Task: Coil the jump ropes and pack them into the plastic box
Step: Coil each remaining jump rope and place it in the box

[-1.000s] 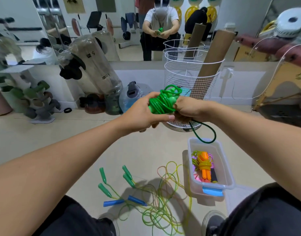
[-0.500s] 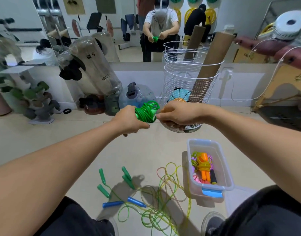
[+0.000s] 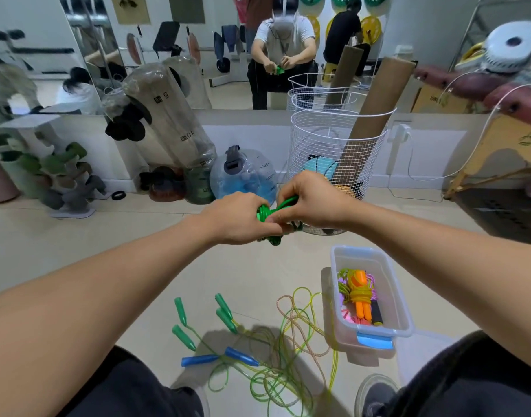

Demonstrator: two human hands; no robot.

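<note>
A bright green jump rope [image 3: 265, 214], coiled into a small bundle, is held in the air between both hands. My left hand [image 3: 238, 219] grips the bundle from the left. My right hand [image 3: 310, 201] pinches a strand of it from the right, and most of the coil is hidden by my fingers. Below on the floor stands a clear plastic box [image 3: 389, 299] with a blue latch, holding coiled orange, yellow and pink ropes [image 3: 360, 296]. Loose ropes with green handles [image 3: 225, 311] and blue handles [image 3: 219, 358] lie tangled on the floor in front of my knees.
A white wire basket [image 3: 336, 152] with cardboard tubes stands just behind my hands. Left of it are a blue water jug [image 3: 246, 176], plastic-wrapped weights [image 3: 165, 115] and a dumbbell rack [image 3: 56, 179]. A wall mirror runs behind. A wooden bench [image 3: 504, 152] is at the right.
My hands have come together and lowered slightly. The green coil is now squeezed tighter between them, and the trailing loop that hung below a second ago is drawn in.
</note>
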